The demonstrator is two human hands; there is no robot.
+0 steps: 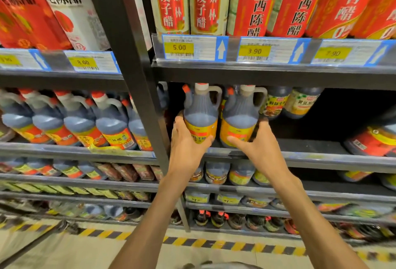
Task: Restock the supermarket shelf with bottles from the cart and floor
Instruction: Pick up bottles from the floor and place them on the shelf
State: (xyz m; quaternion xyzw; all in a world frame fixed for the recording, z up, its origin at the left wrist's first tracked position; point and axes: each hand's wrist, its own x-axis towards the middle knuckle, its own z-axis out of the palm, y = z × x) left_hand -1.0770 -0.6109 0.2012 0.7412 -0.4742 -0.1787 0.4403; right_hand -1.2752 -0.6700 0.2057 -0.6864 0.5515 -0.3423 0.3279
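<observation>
The person is standing two dark jugs side by side at the front edge of the middle shelf (321,157), just right of the black upright post (128,75). The left hand (186,146) is wrapping the lower body of the left jug (200,116), its grip clamped around the yellow label. The right hand (257,144) is spreading around the base of the right jug (239,118), thumb on the label and fingers behind; whether it is squeezing or only resting is unclear. Both jugs are looking full and probably heavy, with stiff, smooth plastic walls that could slip. Holding low on the body is suiting the push inward; the moulded neck handle would be better for lifting.
</observation>
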